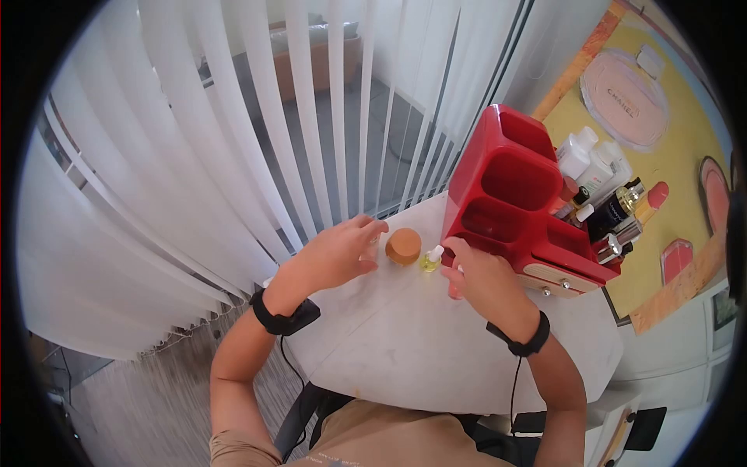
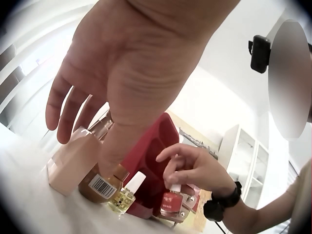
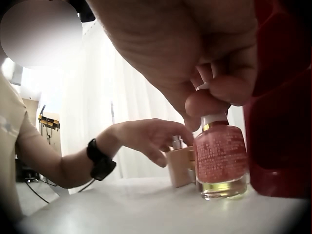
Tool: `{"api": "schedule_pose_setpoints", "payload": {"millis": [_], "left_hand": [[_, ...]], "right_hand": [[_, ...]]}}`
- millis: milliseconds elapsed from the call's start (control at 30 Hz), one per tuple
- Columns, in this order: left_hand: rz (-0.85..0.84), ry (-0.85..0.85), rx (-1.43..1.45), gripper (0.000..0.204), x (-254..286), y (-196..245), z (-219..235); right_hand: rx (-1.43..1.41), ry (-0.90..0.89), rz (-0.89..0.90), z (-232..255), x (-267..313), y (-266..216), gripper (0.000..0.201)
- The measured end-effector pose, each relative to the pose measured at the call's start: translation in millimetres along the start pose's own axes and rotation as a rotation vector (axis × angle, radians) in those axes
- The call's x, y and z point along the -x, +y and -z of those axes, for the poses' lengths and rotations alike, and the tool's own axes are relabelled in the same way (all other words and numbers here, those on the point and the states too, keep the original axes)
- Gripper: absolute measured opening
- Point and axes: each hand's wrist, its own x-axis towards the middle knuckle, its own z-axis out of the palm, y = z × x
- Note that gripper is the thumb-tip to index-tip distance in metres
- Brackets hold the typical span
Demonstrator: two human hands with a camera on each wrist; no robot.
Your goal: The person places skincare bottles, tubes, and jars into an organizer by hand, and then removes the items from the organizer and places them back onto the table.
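Observation:
My right hand (image 1: 486,284) pinches the white cap of a pinkish-red nail polish bottle (image 3: 222,158), which is upright close over the tabletop beside the red organizer (image 1: 506,183). My left hand (image 1: 334,253) hovers around a peach rectangular bottle (image 2: 73,163) with a silver spray neck (image 3: 177,141), its thumb apart from its fingers. Just right of that hand is a round brown jar (image 1: 403,247), its barcode showing in the left wrist view. A small bottle of yellow liquid (image 1: 430,261) with a white cap stands between the jar and my right hand.
The organizer has hollow compartments and a drawer with small knobs (image 1: 546,293). Several white bottles (image 1: 576,152) and dark cosmetics (image 1: 611,214) fill its right side. White vertical blinds (image 1: 311,117) hang behind the pale table (image 1: 405,350). A cosmetics poster (image 1: 677,86) stands at right.

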Motion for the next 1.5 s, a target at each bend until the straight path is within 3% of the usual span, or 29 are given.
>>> {"api": "schedule_pose_setpoints", "payload": {"millis": [33, 100, 133, 200, 400, 567, 633, 733, 800, 833, 867, 933, 1000, 1167, 1267, 1333, 1467, 1500], "left_hand": [[-0.005, -0.005, 0.054, 0.052, 1, -2, 2], [-0.009, -0.012, 0.105, 0.052, 2, -2, 9], [0.000, 0.032, 0.099, 0.052, 3, 1, 14], [0.011, 0.080, 0.090, 0.052, 6, 4, 22], [0.044, 0.077, 0.129, 0.046, 15, 15, 36], [0.006, 0.159, 0.172, 0.038, 10, 31, 41], [-0.043, 0.175, 0.172, 0.037, 7, 47, 44], [-0.142, 0.210, 0.162, 0.032, -2, 77, 44], [-0.115, 0.116, 0.180, 0.030, -8, 99, 47], [-0.246, 0.188, 0.148, 0.027, -13, 107, 43], [-0.258, 0.188, 0.149, 0.027, -18, 115, 41], [-0.412, 0.183, 0.165, 0.025, -29, 128, 37], [-0.447, 0.185, 0.183, 0.025, -38, 143, 34], [-0.534, 0.198, 0.192, 0.026, -56, 155, 25], [-0.468, 0.175, 0.226, 0.025, -58, 153, 24], [-0.388, 0.139, 0.274, 0.025, -57, 151, 28], [-0.406, 0.186, 0.286, 0.024, -60, 147, 30], [-0.426, 0.204, 0.280, 0.025, -61, 145, 29]], "right_hand": [[-0.001, -0.008, 0.005, -6, 2, 0, 0.026], [-0.177, -0.034, 0.196, -24, 8, 5, 0.032], [-0.179, -0.035, 0.198, -32, 6, 4, 0.032], [-0.107, 0.064, 0.402, -51, -4, -6, 0.021], [-0.205, 0.061, 0.548, -86, -44, -28, 0.019], [-0.174, 0.059, 0.528, -84, -37, -30, 0.020], [-0.161, 0.116, 0.503, -54, -20, -23, 0.021], [-0.080, 0.048, 0.383, 2, 13, -13, 0.026], [-0.108, 0.234, 0.241, 42, 29, 6, 0.023], [-0.038, 0.362, 0.226, 62, 35, 18, 0.021], [0.031, 0.488, 0.212, 82, 40, 32, 0.019], [0.091, 0.643, 0.088, 118, 48, 52, 0.024], [0.366, 0.701, -0.053, 138, 49, 66, 0.031], [0.449, 0.561, 0.002, 142, 32, 99, 0.037], [0.351, 0.449, -0.002, 146, 25, 102, 0.036], [0.100, 0.398, -0.039, 152, 26, 92, 0.034], [-0.033, 0.426, -0.099, 152, 23, 80, 0.031], [0.066, 0.440, -0.012, 148, 17, 87, 0.031]]}}
